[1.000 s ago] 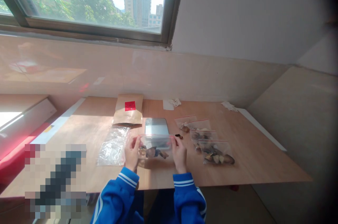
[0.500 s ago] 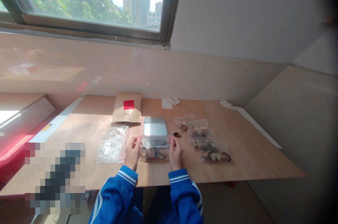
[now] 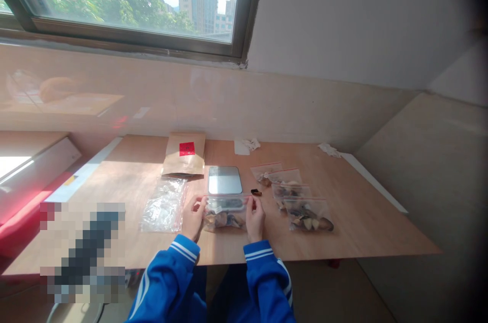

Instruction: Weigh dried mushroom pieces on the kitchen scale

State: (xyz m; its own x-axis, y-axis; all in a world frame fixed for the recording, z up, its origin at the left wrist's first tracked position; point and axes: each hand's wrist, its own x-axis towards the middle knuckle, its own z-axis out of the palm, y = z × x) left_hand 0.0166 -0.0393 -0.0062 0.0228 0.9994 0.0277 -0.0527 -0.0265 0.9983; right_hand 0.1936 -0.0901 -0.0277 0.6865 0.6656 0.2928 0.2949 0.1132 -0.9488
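Note:
My left hand (image 3: 194, 217) and my right hand (image 3: 254, 217) pinch the two upper corners of a small clear zip bag (image 3: 224, 214) with a red seal strip. Dark and pale dried pieces fill its bottom. The bag stands just in front of a small silver scale (image 3: 224, 180), near the front edge of the wooden table (image 3: 366, 221). Both sleeves are blue with white stripes.
A row of several filled zip bags (image 3: 301, 206) lies to the right. A dark loose piece (image 3: 255, 192) sits by the scale. A stack of empty clear bags (image 3: 163, 204) lies left, a brown paper pouch (image 3: 184, 154) with a red label behind. Crumpled tissue (image 3: 247, 145) lies by the wall.
The bag has come down from slightly raised to resting low at the table, with both hands still on its corners. The view shifted a little.

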